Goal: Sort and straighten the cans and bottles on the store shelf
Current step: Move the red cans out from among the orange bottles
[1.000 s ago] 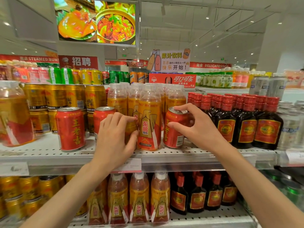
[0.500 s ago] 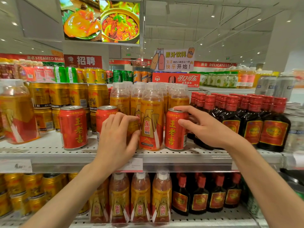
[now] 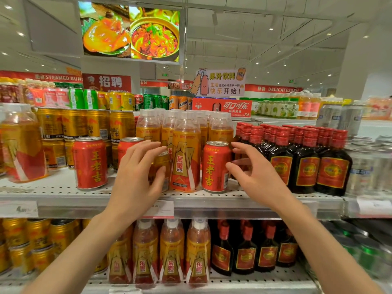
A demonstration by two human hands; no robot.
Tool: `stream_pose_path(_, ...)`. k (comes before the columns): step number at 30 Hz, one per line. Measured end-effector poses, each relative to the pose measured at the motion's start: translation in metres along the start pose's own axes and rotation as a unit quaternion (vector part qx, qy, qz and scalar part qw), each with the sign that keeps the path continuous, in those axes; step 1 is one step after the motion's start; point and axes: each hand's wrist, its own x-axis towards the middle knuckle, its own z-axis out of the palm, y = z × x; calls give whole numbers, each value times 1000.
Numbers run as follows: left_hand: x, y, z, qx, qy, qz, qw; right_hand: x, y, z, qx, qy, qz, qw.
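Observation:
On the middle shelf a red can stands upright, just right of a yellow-orange drink bottle. My right hand hovers at the can's right side with fingers spread, its thumb tip at the can's edge. My left hand curls around a small gold can left of that bottle, thumb in front and fingers over the top. Another red can is partly hidden behind my left hand. A third red can stands further left.
Dark bottles with red caps fill the shelf to the right. Stacked gold cans stand at the back left and a large orange bottle at the far left. More bottles and cans line the lower shelf.
My right hand set the red can upright beside the orange bottle and let go, fingers now spread. My left hand's fingers have loosened, showing the gold can.

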Motion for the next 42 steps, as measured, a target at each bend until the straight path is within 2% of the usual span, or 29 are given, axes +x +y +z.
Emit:
stream_pose_path(3,0,22,-6,-21,28,25,999,4,-4,-8,-17,10,-21,1000)
stream_pose_path(5,-2,39,-3,-69,-14,23,997,12,-11,-13,-36,2,-40,999)
stream_pose_path(8,-6,54,9,-136,-78,-41,987,31,-21,-17,-75,-40,-48,995)
stream_pose_path(12,-10,54,23,-172,-92,-111,975,42,-28,-19,-88,-90,-31,992)
stream_pose_path(16,-15,57,26,-177,-101,-123,971,32,-24,-15,-73,-54,-25,996)
stream_pose_path(19,-20,59,31,-186,-110,-119,969,23,-19,-20,-31,-28,-7,999)
stream_pose_path(22,-25,64,36,-173,-112,-115,972,9,-12,-23,68,-6,35,997)
stream_pose_path(26,-27,78,42,-187,-147,-110,965,-18,-7,-21,221,25,97,970)
stream_pose_path(31,-39,91,41,-236,-162,-122,950,-50,6,-21,248,35,138,958)
stream_pose_path(34,-51,98,33,-262,-173,-139,939,-67,13,-22,313,11,171,934)
stream_pose_path(42,-85,88,2,-320,-208,-237,894,-102,20,6,324,-72,183,925)
